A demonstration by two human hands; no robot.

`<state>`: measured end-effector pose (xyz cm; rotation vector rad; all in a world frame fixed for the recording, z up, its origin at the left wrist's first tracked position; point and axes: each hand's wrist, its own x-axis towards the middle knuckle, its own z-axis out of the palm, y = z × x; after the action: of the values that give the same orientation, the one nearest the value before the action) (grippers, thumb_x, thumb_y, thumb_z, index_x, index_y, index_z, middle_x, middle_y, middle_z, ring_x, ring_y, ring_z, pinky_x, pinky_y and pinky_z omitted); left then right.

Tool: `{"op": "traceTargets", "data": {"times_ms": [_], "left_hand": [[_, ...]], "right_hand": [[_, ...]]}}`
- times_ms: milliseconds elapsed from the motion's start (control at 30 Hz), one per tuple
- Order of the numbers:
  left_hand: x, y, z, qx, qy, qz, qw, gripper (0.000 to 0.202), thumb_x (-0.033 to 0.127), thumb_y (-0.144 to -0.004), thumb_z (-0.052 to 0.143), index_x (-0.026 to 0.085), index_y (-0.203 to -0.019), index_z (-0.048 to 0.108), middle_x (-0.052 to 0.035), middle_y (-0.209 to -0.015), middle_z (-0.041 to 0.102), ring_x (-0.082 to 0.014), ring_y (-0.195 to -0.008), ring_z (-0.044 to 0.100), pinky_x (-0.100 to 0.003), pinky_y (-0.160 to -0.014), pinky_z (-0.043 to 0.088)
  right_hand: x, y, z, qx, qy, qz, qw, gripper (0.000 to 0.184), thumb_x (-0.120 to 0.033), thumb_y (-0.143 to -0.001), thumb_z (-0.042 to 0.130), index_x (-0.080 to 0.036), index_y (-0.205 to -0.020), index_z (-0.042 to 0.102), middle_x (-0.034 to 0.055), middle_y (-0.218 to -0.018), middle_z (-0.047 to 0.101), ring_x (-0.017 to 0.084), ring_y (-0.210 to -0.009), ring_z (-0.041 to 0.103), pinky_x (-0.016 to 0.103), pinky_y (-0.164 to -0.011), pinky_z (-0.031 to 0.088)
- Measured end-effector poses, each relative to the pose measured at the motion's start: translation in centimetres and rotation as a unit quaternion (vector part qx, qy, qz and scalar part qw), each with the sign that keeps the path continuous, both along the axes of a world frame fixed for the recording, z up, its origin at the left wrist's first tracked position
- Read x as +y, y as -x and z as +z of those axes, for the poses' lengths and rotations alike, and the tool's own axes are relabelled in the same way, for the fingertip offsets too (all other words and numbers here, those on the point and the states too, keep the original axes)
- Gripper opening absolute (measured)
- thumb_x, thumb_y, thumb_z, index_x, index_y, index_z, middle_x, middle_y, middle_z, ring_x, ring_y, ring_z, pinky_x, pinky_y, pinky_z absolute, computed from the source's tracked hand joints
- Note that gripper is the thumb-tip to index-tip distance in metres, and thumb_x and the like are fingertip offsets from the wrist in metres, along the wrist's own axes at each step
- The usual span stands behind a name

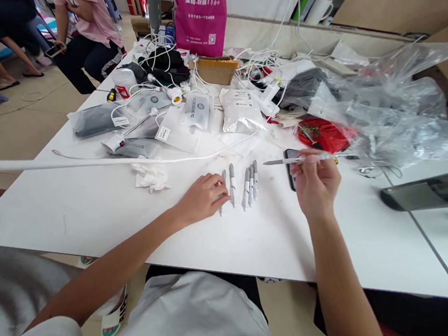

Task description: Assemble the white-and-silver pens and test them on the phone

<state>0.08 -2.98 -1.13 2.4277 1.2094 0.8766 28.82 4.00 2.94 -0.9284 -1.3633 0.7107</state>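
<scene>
My right hand (315, 185) pinches a pen (300, 159) between thumb and fingers, its long axis lying crosswise, tip pointing left, just above a phone (289, 169). My left hand (203, 197) rests flat and unclamped, fingertips at the row of markers (248, 186), which point away from me — it's the nearer hand.

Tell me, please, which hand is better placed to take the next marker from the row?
Probably the left hand: it looks empty and lies beside the markers, while the right hand holds a slim pen above a phone.
</scene>
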Motion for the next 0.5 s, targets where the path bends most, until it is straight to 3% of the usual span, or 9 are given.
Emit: {"op": "traceTargets", "data": {"times_ms": [67, 133, 200, 333, 500], "left_hand": [[0.2, 0.1, -0.1, 0.006, 0.004, 0.033, 0.999, 0.022, 0.037, -0.107, 0.066, 0.019, -0.094, 0.07, -0.0101, -0.11, 0.067, -0.0253, -0.096, 0.065, -0.044, -0.091, 0.052], [0.3, 0.3, -0.2, 0.009, 0.013, 0.063, 0.998, 0.018, 0.036, -0.102, 0.072, 0.019, -0.097, 0.066, -0.0089, -0.108, 0.066, -0.0254, -0.094, 0.065, -0.043, -0.089, 0.052], [0.5, 0.4, -0.4, 0.012, 0.028, 0.086, 0.996, 0.016, 0.028, -0.1, 0.075, 0.019, -0.106, 0.063, -0.0079, -0.108, 0.066, -0.0251, -0.094, 0.065, -0.042, -0.089, 0.052], [0.8, 0.7, -0.6, 0.023, 0.056, 0.132, 0.989, 0.021, 0.02, -0.099, 0.072, 0.02, -0.117, 0.06, -0.0074, -0.108, 0.067, -0.0246, -0.094, 0.067, -0.04, -0.088, 0.053], [0.9, 0.9, -0.1, -0.034, 0.106, 0.144, 0.983, 0.013, 0.021, -0.1, 0.068, 0.02, -0.112, 0.066, -0.0039, -0.096, 0.071, -0.0197, -0.079, 0.064, -0.037, -0.082, 0.052]], "right_hand": [[-1.2, -0.5, -0.8, -0.119, -0.028, -0.028, 0.992, 0.021, -0.049, -0.1, 0.074, -0.029, -0.106, 0.077, 0.0084, -0.111, 0.072, 0.025, -0.093, 0.07, 0.044, -0.079, 0.059], [-2.5, -0.9, -2.0, -0.25, -0.061, -0.045, 0.965, 0.018, -0.042, -0.101, 0.074, -0.028, -0.111, 0.079, 0.0113, -0.118, 0.075, 0.031, -0.113, 0.071, 0.052, -0.094, 0.061], [-3.6, -0.9, -3.3, -0.327, -0.082, -0.04, 0.941, 0.022, -0.038, -0.103, 0.071, -0.026, -0.12, 0.078, 0.0138, -0.124, 0.075, 0.032, -0.115, 0.073, 0.054, -0.099, 0.061], [-4.9, -0.6, -4.9, -0.393, -0.045, 0.013, 0.918, 0.034, -0.039, -0.105, 0.068, -0.025, -0.135, 0.073, 0.0157, -0.141, 0.069, 0.03, -0.118, 0.075, 0.045, -0.094, 0.066], [-5.1, -0.4, -5.0, -0.4, -0.036, 0.043, 0.915, 0.035, -0.042, -0.103, 0.07, -0.027, -0.135, 0.073, 0.0125, -0.142, 0.07, 0.032, -0.128, 0.072, 0.045, -0.099, 0.067]]}}
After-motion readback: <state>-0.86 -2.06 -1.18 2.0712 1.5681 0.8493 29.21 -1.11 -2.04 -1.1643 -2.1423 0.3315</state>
